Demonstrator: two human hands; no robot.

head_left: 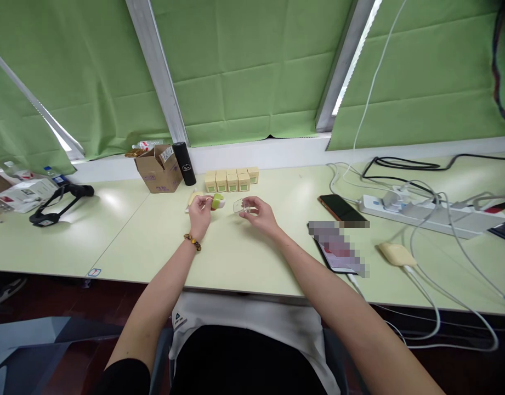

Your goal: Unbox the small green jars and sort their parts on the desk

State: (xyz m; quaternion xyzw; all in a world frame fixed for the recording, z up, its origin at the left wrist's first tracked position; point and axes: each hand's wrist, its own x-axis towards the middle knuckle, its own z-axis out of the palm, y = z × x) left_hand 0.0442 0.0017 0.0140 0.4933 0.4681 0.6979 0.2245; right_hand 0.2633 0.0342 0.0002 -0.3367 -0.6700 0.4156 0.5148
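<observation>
In the head view my left hand [200, 214] is closed on a small green-and-white object [217, 201], whose exact kind I cannot make out. Across a short gap, my right hand [259, 215] pinches a clear plastic cap [238, 206] between thumb and fingers. Both hands are raised over the pale table [236, 258]. Behind them stand several small cream boxes [227, 181] with green labels, packed close together. Partly hidden by my left hand is a pale yellow item [191, 196].
At the back left stand a cardboard box [158, 170] and a black cylinder [184, 163]. Black headgear [61, 206] lies farther left. To the right are two phones [342, 210], a yellow charger case [396, 254], a white power strip [425, 216] and tangled cables.
</observation>
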